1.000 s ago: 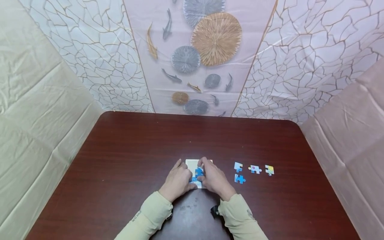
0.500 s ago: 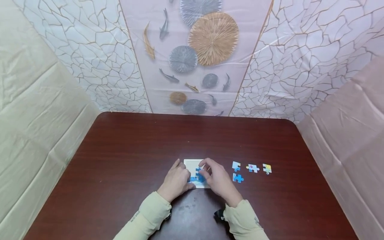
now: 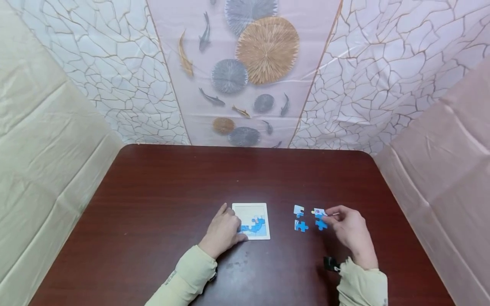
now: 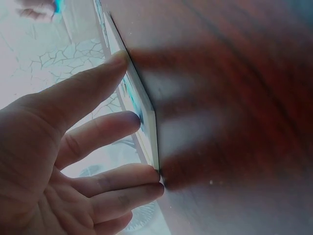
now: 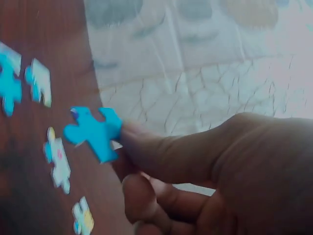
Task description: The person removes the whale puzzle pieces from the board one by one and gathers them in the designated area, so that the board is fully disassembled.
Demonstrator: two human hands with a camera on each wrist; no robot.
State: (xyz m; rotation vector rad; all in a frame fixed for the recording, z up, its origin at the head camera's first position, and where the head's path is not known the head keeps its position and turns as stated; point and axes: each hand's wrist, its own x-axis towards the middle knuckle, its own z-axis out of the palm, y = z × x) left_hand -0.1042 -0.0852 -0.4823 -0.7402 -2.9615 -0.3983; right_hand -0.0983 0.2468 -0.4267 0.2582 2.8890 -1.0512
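A white puzzle tray (image 3: 242, 211) lies on the table, with joined blue puzzle pieces (image 3: 257, 228) in its lower part. My left hand (image 3: 223, 231) rests at the tray's left side. In the left wrist view its thumb and fairly straight fingers (image 4: 102, 128) touch the tray's edge and face. Off to the right, my right hand (image 3: 350, 227) pinches a blue puzzle piece (image 5: 95, 134) between thumb and fingers, held above the table. Beside it lie loose pieces: a pale corner one (image 3: 298, 211), a blue one (image 3: 301, 226) and a white one (image 3: 318, 211).
A pale piece with yellow (image 5: 83, 218) shows in the right wrist view; the right hand hides it in the head view. The dark red table (image 3: 183, 182) extends around the tray. Patterned cloth (image 3: 245, 85) hangs behind the table's far edge.
My right hand has lifted away from the tray and moved right to the loose pieces, carrying a blue puzzle piece. My left hand has stayed at the tray's left side.
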